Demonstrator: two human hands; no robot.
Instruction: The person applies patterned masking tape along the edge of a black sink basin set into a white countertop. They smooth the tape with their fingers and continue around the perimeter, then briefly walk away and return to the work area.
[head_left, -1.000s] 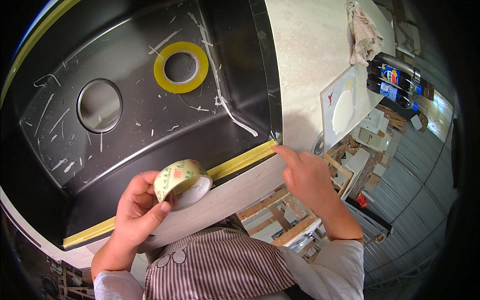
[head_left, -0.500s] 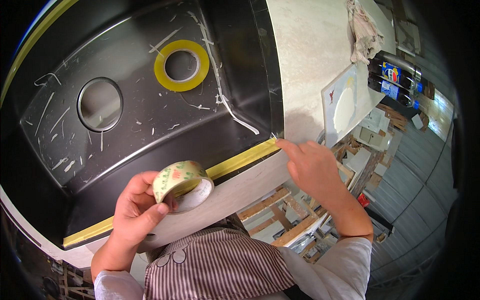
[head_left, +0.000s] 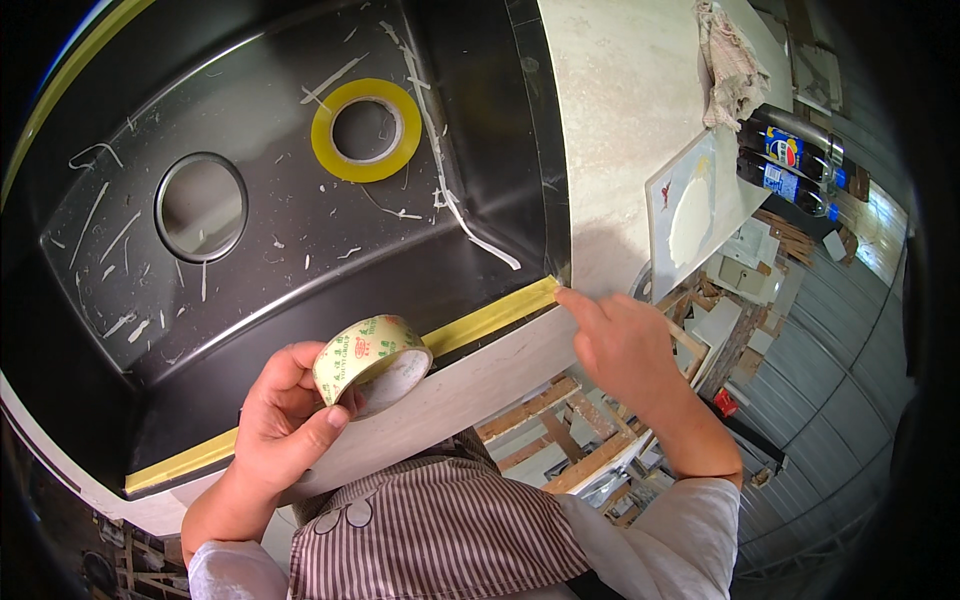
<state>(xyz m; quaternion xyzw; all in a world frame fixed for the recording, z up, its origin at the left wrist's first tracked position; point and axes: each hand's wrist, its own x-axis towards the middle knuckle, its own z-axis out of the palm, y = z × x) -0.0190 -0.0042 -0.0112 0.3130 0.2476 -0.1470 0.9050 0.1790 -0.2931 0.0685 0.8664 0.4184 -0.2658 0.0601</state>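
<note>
Along the near rim of a black sink runs a strip of yellow tape. My left hand is closed on a roll of packing tape, pale yellow with green and red print, held tilted above that rim. At the strip's right end, by the sink's near right corner, my right hand touches the tape with its index fingertip. Its other fingers are curled, and the thumb is hidden, so anything within them cannot be made out. A second, bright yellow tape roll lies flat in the basin.
White scraps and peeled strips litter the basin around the round drain hole. On the pale countertop to the right are a crumpled cloth and a tile with white paste. Dark drink bottles and wooden frames lie beyond.
The held tape roll has turned a little and shifted slightly right with my left hand. My right fingertip has moved slightly down against the strip's end.
</note>
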